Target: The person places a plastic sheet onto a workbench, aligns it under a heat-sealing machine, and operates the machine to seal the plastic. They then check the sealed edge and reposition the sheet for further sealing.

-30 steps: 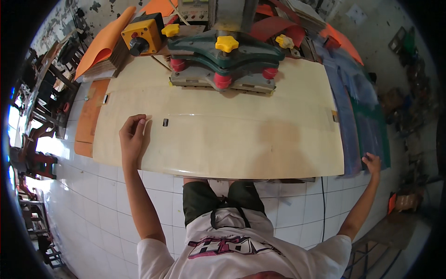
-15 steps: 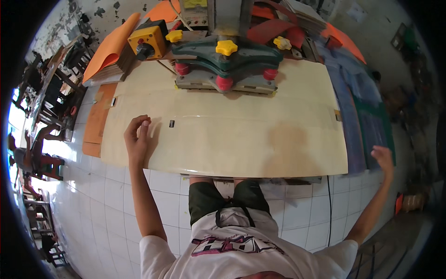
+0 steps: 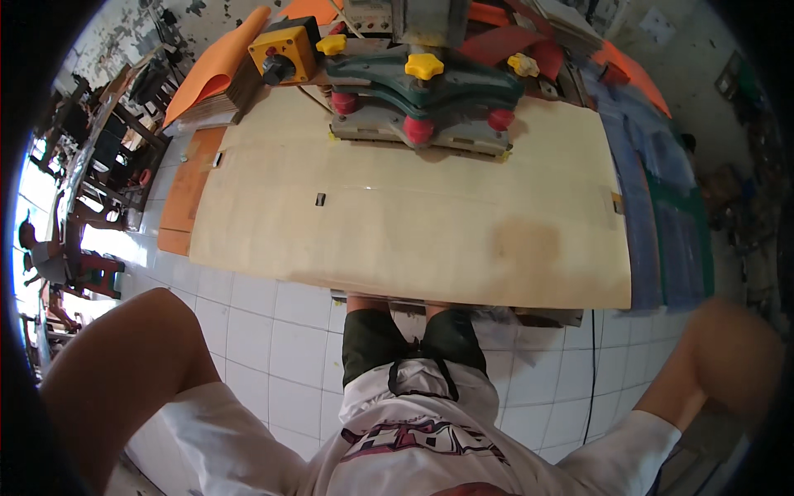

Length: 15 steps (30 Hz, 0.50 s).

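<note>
Both my forearms are raised and bent back at the elbows, the left arm (image 3: 124,372) at the lower left and the right arm (image 3: 711,364) at the lower right. My left hand and my right hand are both outside the picture. In front of me a large cream sheet (image 3: 389,231) covers the tabletop, with a small black piece (image 3: 320,199) lying on it left of centre. Over the far part of the sheet stands a press head (image 3: 430,91) with a dark green frame, yellow star knobs and red round parts. Neither arm touches the sheet.
A yellow switch box (image 3: 285,59) stands at the back left beside a stack under an orange sheet (image 3: 198,87). Blue translucent sheets (image 3: 641,215) hang along the table's right side. A black cable (image 3: 592,372) runs over the tiled floor. A person (image 3: 48,258) sits far left.
My left hand has left the cream sheet and my right hand has left the right side; both arms have swung up and back, out of the picture. The view has shifted slightly.
</note>
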Available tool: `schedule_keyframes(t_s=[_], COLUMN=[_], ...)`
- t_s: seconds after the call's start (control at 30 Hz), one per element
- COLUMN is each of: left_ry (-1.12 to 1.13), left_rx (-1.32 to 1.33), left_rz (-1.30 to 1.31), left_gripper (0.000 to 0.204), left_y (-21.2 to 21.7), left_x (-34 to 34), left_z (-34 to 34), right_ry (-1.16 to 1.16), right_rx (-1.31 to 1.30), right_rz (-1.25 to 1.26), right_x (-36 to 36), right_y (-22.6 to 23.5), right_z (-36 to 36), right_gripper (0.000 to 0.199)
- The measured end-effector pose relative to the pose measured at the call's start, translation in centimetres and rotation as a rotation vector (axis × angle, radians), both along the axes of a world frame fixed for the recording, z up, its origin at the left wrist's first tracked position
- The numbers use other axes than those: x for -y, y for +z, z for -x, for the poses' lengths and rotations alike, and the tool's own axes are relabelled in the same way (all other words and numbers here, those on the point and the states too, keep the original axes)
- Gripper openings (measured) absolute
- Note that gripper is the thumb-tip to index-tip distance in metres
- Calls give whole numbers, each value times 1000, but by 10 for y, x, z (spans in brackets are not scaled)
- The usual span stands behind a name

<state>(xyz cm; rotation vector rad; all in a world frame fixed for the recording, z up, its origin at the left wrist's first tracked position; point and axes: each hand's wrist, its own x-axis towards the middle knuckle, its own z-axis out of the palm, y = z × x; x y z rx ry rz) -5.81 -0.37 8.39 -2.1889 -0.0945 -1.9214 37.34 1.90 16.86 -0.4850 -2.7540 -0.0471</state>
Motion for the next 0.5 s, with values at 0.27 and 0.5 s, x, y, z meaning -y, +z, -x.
schedule_keyframes(t_s=[0.27, 0.5], left_ry=[-27, -59], left_rx=[-37, -2], left_rz=[13, 38], left_gripper=[31, 34], left_y=[8, -3], left_x=[14, 12], left_z=[-14, -16], right_ry=[-16, -36], right_rx=[-42, -39], right_rz=[7, 5], right_x=[-4, 0], right_y=[-23, -26], right_z=[15, 12], right_gripper=[53, 53])
